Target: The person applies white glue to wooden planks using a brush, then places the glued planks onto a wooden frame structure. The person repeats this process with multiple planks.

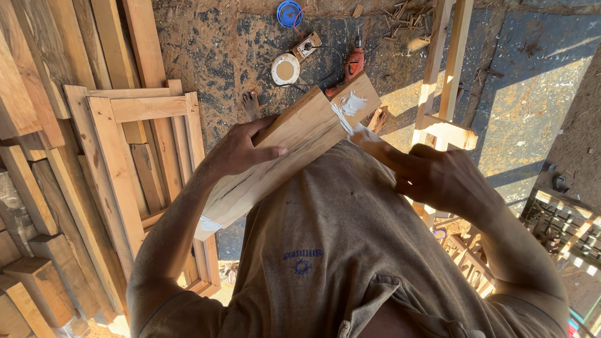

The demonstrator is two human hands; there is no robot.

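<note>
1. The left hand point(241, 150) is clamped round a short wooden board point(294, 147), thumb lying across its top face and fingers wrapped under the near edge, holding it tilted against the person's chest.
2. The board runs slantwise, its low end by the left forearm and its high end pointing away over the floor.
3. White glue point(352, 105) is smeared on the far end of the board and along its right edge.
4. The right hand point(432, 178) is mostly curled, with one finger point(369, 141) stretched out so its tip touches the glued edge; the fingertip looks whitened with glue. It grips nothing.
5. On the dirt floor beyond the board lie an orange power drill point(354, 61), a round white tub point(285, 69) and a blue lid point(288, 12), all close together.
6. To the left, a wooden frame point(147, 109) lies flat on stacked planks point(37, 75).
7. To the right, another pale frame point(447, 69) stands near the right hand.
8. The person wears a dusty brown shirt point(338, 238).
</note>
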